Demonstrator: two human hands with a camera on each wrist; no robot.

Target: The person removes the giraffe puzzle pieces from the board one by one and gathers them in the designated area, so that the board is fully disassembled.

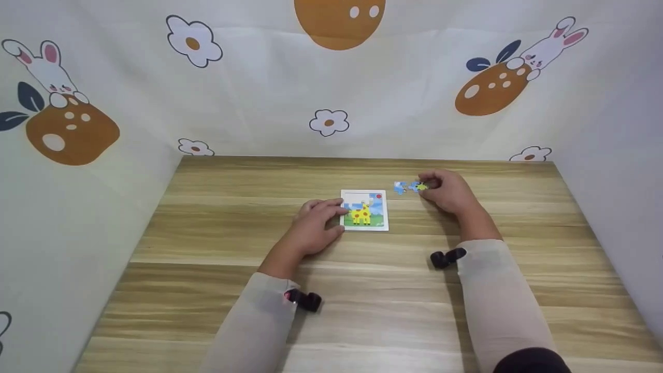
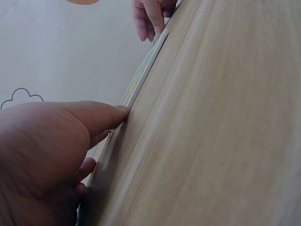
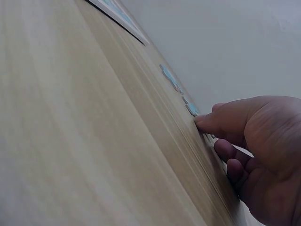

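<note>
Fingers: left hand (image 1: pixel 313 224) flat on giraffe puzzle (image 1: pixel 364 210) | right hand (image 1: pixel 449 191) pinching loose piece (image 1: pixel 421 186) | no legible writing

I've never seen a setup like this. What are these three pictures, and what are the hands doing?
No machine here: a person works with two bare hands, wearing three cameras. The wide picture comes from a head camera looking down at a wooden table. The other two come from cameras strapped to each wrist, so they skim low along the wood. On the table lies a small giraffe puzzle in a white frame. The left hand rests against its left edge, steadying it. Beside it lie loose pieces, blue and yellow. The right hand has its fingertips on them; whether it grips one is unclear.
</note>
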